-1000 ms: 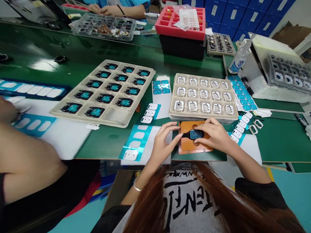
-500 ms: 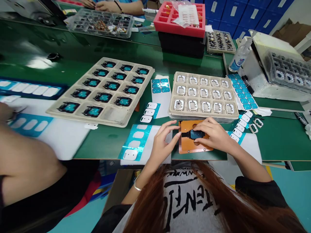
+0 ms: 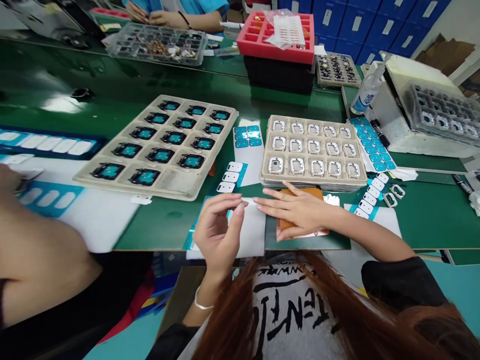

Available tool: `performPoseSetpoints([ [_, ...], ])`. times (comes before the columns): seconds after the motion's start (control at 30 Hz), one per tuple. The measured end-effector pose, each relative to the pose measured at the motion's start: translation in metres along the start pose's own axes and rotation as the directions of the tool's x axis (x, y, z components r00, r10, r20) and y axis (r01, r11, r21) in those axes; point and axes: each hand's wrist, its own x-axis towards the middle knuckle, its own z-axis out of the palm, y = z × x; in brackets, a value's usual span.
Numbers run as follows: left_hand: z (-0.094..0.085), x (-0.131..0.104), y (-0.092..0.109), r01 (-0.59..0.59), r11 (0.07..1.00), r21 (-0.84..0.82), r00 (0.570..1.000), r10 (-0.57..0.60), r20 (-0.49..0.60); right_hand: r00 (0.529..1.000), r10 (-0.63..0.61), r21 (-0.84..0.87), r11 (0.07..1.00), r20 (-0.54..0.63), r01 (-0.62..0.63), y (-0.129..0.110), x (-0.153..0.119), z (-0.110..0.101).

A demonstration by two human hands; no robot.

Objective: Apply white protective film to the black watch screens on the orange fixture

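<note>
My left hand (image 3: 217, 230) hovers over the teal sheet with white cut-outs (image 3: 193, 242) and its white backing sheet (image 3: 253, 235). Its fingers curl in, thumb and forefinger tips together; whatever they hold, if anything, does not show. My right hand (image 3: 302, 212) is spread over the orange plate (image 3: 315, 192), fingers stretched left toward my left fingertips, and covers most of it. The dark watch case seen on the plate earlier is not visible under that hand. A small white piece (image 3: 332, 200) lies at the plate's right edge.
Behind the plate sits a beige tray of white frames (image 3: 265, 172); to its left, a larger tray of black watch cases (image 3: 180, 190). Blue sticker sheets (image 3: 371, 145), two loose white frames (image 3: 393, 195) and a spray bottle (image 3: 365, 95) are rightward. A co-worker's arm (image 3: 37, 225) is at left.
My right hand has let go of the dark watch case and opened flat over the plate, reaching left. My left hand has drawn back left and curled its fingers in.
</note>
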Motion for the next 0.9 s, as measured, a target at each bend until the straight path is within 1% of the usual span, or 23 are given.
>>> performPoseSetpoints([
  [0.13, -0.002, 0.001, -0.002, 0.007, 1.0, -0.024, 1.0, -0.008, -0.014, 1.0, 0.017, 0.001, 1.0, -0.007, -0.017, 0.006, 0.007, 0.017],
  [0.2, 0.0, 0.002, -0.003, 0.029, 0.998, -0.056, 1.0, -0.029, 0.001, 0.999, 0.028, 0.017, 0.999, -0.019, -0.028, 0.008, 0.007, 0.019],
  [0.3, 0.004, 0.003, 0.0, 0.028, 0.995, -0.093, 1.0, -0.027, 0.016, 0.999, 0.005, 0.059, 0.998, -0.054, -0.002, 0.008, 0.003, 0.008],
  [0.37, 0.005, 0.003, 0.003, 0.011, 0.993, -0.114, 1.0, -0.01, 0.01, 0.987, 0.023, 0.099, 0.995, -0.16, -0.008, 0.005, -0.006, -0.006],
  [0.43, 0.006, 0.002, 0.006, 0.0, 0.992, -0.127, 1.0, 0.001, 0.01, 0.958, 0.109, 0.143, 0.987, -0.264, -0.072, 0.002, -0.018, -0.018],
  [0.47, 0.006, 0.002, 0.006, 0.002, 0.992, -0.128, 1.0, 0.0, 0.021, 0.946, 0.171, 0.164, 0.978, -0.275, -0.129, 0.0, -0.025, -0.023],
  [0.53, 0.007, 0.001, 0.006, 0.011, 0.993, -0.121, 0.998, -0.003, 0.067, 0.929, 0.299, 0.198, 0.946, -0.22, -0.257, -0.002, -0.038, -0.026],
  [0.6, 0.009, 0.001, 0.004, 0.013, 0.994, -0.108, 0.988, 0.003, 0.151, 0.903, 0.402, 0.239, 0.901, -0.152, -0.361, -0.001, -0.048, -0.023],
  [0.63, 0.01, 0.001, 0.003, 0.002, 0.995, -0.102, 0.979, 0.019, 0.202, 0.888, 0.435, 0.275, 0.881, -0.147, -0.386, -0.001, -0.051, -0.02],
  [0.67, 0.012, 0.001, 0.003, -0.021, 0.995, -0.098, 0.965, 0.046, 0.259, 0.871, 0.462, 0.327, 0.859, -0.166, -0.393, -0.001, -0.052, -0.017],
  [0.7, 0.013, 0.001, 0.003, -0.059, 0.993, -0.101, 0.945, 0.088, 0.316, 0.845, 0.492, 0.402, 0.831, -0.21, -0.384, -0.002, -0.052, -0.015],
  [0.73, 0.015, 0.002, 0.004, -0.11, 0.988, -0.111, 0.919, 0.144, 0.368, 0.806, 0.531, 0.511, 0.785, -0.262, -0.351, -0.004, -0.052, -0.012],
  [0.77, 0.017, 0.002, 0.006, -0.171, 0.977, -0.127, 0.889, 0.208, 0.409, 0.755, 0.583, 0.651, 0.704, -0.3, -0.285, -0.007, -0.05, -0.01],
  [0.8, 0.02, 0.003, 0.008, -0.234, 0.961, -0.148, 0.857, 0.275, 0.436, 0.701, 0.645, 0.796, 0.576, -0.305, -0.184, -0.013, -0.047, -0.009],
  [0.83, 0.022, 0.003, 0.01, -0.29, 0.941, -0.173, 0.826, 0.337, 0.451, 0.664, 0.698, 0.913, 0.404, -0.267, -0.058, -0.019, -0.044, -0.008],
  [0.87, 0.024, 0.003, 0.013, -0.332, 0.922, -0.197, 0.805, 0.386, 0.45, 0.656, 0.728, 0.976, 0.208, -0.199, 0.065, -0.027, -0.039, -0.008],
  [0.9, 0.026, 0.002, 0.015, -0.355, 0.909, -0.219, 0.8, 0.417, 0.433, 0.677, 0.726, 0.987, 0.017, -0.123, 0.16, -0.035, -0.035, -0.008],
])
